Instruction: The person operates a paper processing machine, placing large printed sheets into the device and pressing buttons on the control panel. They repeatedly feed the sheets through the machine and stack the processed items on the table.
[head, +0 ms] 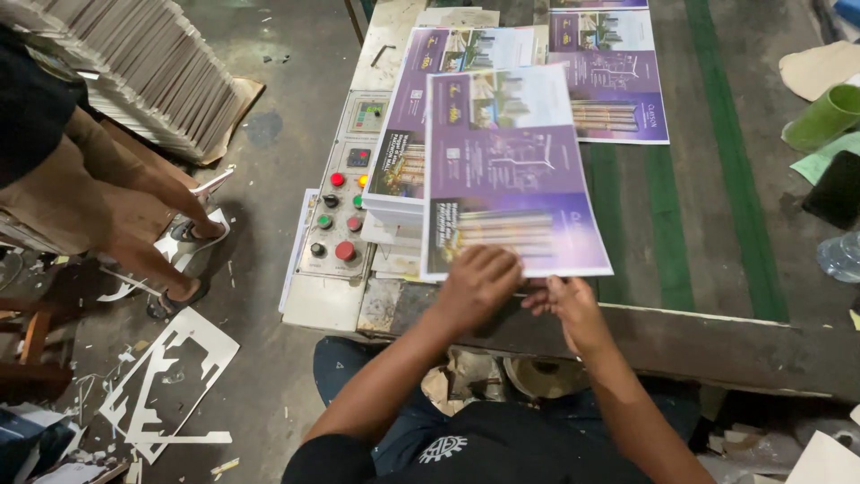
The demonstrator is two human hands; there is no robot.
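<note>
Head view, looking down. Both hands at the near edge of a printed sheet (pixel 511 170), glossy, mostly purple with a pale upper band and small building pictures, rectangular, tilted slightly off square. It lies across the top of a stack of like sheets (pixel 403 166) at the near left part of the bench (pixel 717 269), its lower edge reaching out past the stack toward the person. Left hand (pixel 477 285) rests fingers-down on the sheet's bottom margin, knuckles bent, pressing or pinching the edge; cannot tell which. Right hand (pixel 569 303) just beside it, fingers curled at the same edge, thumb toward the left hand; grip not clear. Another printed sheet (pixel 609 76) lies flat farther back on the bench's green striped surface. Control panel (pixel 339 211) with red and green buttons sits left of the stack. Green cup (pixel 824 116) tipped at far right. Another person's legs and sandalled feet (pixel 184 260) on the littered floor, left.
</note>
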